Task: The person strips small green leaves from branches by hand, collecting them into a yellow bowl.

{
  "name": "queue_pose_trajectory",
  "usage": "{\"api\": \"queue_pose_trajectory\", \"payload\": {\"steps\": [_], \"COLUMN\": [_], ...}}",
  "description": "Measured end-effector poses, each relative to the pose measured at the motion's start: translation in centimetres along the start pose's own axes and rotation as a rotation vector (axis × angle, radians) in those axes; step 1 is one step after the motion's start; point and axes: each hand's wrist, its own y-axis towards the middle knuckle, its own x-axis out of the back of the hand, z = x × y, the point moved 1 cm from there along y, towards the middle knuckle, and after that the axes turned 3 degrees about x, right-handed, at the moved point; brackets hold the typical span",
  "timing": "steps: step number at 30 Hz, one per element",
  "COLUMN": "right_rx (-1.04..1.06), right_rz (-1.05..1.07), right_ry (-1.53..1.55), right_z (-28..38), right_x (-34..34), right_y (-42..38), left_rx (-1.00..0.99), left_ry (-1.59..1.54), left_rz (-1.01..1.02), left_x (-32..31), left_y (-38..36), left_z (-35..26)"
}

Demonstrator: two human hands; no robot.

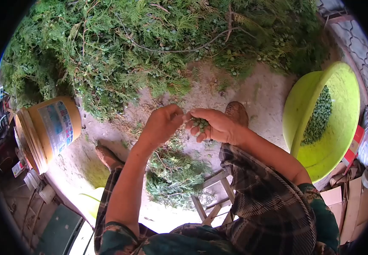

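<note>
Small green cones or berries [199, 124] lie cupped in my right hand [213, 124], whose fingers curl beneath them. Close beside it on the left is my left hand [166, 121], its fingers bent together near the right thumb; anything between its fingertips is too small to make out. A small heap of green sprigs [177, 176] rests on the ground below my hands. At the right, a yellow-green basin [292, 114] stands tilted in view with many similar green cones [318, 117] inside.
A large pile of cut evergreen branches [150, 38] spreads across the top. An orange-yellow bucket [56, 127] is at the left. Wooden slats [224, 189] show between my legs, cardboard [356, 208] at the lower right, and a brown shoe [237, 111] beyond my right hand.
</note>
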Motion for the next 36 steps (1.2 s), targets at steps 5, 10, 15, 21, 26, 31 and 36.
{"api": "queue_pose_trajectory", "payload": {"steps": [5, 10, 15, 21, 26, 31, 36], "right_rx": [0.095, 0.078, 0.200, 1.100, 0.779, 1.267, 1.164], "right_rz": [-0.097, -0.066, 0.182, -1.104, -1.823, -0.888, -0.512], "right_ry": [0.095, 0.109, 0.138, -0.841, -2.149, -1.633, -1.447], "right_z": [0.7, 1.2, 3.5, 12.0, 10.4, 7.9, 6.8], "right_x": [-0.9, -0.6, -1.8, -4.6, 3.7, -5.5, -6.5], "right_y": [0.0, -0.7, -3.8, -22.6, -28.2, -17.3, -10.4], "left_rx": [-0.084, -0.038, -0.189, -0.002, -0.249, -0.109, -0.205], "left_ry": [-0.381, -0.094, 0.731, 0.552, 0.648, 0.908, 0.874], "left_rz": [-0.028, -0.389, -1.102, -0.885, -1.056, -0.957, -1.065], "left_x": [-1.7, 1.7, 4.3, 7.4, 6.5, 4.6, 6.7], "left_y": [-0.2, 1.1, 5.5, 6.3, 5.3, 7.7, 7.5], "left_z": [0.0, 0.7, 0.4, 3.2, 5.1, 2.9, 6.0]}}
